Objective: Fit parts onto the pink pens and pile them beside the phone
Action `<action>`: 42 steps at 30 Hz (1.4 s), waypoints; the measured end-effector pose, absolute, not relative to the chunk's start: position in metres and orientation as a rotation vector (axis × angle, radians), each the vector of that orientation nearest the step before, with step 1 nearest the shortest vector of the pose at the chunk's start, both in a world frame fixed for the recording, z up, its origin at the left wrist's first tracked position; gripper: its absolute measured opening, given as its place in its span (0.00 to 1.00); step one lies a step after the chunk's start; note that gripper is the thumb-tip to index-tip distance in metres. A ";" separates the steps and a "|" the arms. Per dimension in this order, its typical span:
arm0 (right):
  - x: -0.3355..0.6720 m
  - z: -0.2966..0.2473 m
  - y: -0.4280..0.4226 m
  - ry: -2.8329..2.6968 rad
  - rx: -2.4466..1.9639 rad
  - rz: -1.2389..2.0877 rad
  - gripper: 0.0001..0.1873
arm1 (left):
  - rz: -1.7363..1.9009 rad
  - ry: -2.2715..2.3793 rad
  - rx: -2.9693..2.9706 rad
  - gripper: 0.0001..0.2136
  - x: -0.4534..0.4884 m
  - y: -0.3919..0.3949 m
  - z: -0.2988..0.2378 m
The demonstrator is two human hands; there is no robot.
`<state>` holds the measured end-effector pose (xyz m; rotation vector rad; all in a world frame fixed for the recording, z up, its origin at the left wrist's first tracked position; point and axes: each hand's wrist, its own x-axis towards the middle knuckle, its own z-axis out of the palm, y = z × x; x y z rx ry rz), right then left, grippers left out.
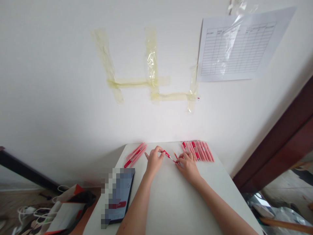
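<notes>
On a white table (176, 202) my left hand (154, 161) pinches one end of a red pen (169, 156). My right hand (187, 164) pinches the pen's other end, so the pen spans the gap between both hands just above the tabletop. A row of several red and pink pens (199, 150) lies at the table's far right, right behind my right hand. A smaller bunch of red pens (135, 154) lies at the far left, just left of my left hand.
A phone or tablet (119, 195) lies on the table's left edge. A white wall rises behind the table, with yellowed tape strips (151, 65) and a printed chart (241, 49). Bags and cables (58, 209) sit on the floor at left; a dark wooden frame (281, 140) stands at right.
</notes>
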<state>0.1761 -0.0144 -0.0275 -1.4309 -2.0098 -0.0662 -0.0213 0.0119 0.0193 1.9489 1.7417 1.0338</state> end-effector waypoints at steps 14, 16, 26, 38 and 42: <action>0.177 -0.028 -0.015 -1.995 -1.441 -0.041 0.05 | 1.108 1.817 1.851 0.06 -0.026 0.014 0.022; 0.176 -0.028 -0.015 -1.991 -1.442 -0.039 0.05 | 1.112 1.822 1.842 0.06 -0.027 0.015 0.021; 0.176 -0.028 -0.015 -1.990 -1.436 -0.074 0.07 | 1.002 1.935 1.836 0.07 -0.028 0.018 0.017; 0.176 -0.030 -0.015 -1.971 -1.442 -0.074 0.06 | 0.726 2.150 2.031 0.07 -0.022 0.022 0.002; 0.176 -0.030 -0.015 -1.973 -1.446 -0.086 0.07 | 0.706 2.154 2.041 0.06 -0.021 0.023 0.001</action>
